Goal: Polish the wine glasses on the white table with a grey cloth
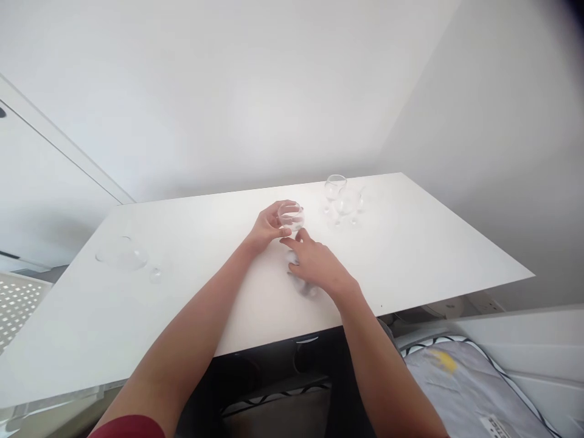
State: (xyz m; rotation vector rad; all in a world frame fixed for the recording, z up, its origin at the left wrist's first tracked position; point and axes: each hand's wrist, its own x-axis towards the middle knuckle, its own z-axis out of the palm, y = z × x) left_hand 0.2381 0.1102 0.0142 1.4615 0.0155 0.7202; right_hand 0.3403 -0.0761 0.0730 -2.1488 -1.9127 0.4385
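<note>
My left hand (270, 225) is closed round a small clear round cup (291, 214), which it keeps upright over the white table, thumb in front and fingers behind. Just below it to the right, my right hand (314, 258) has its fingers bent, the index fingertip close to the cup's underside. A see-through, glassy piece (292, 257) shows between the right thumb and fingers; the hand covers most of it, so its kind is unclear. Farther back on the right, clear round cups (336, 185) stand together, with small clear balls at their bases.
On the left of the white table (237, 280) lie a larger clear rounded vessel (122, 254) and a small clear ball (156, 275). A plain wall (255, 109) rises behind the table. A grey padded cover (447, 377) is at the lower right, below the table edge.
</note>
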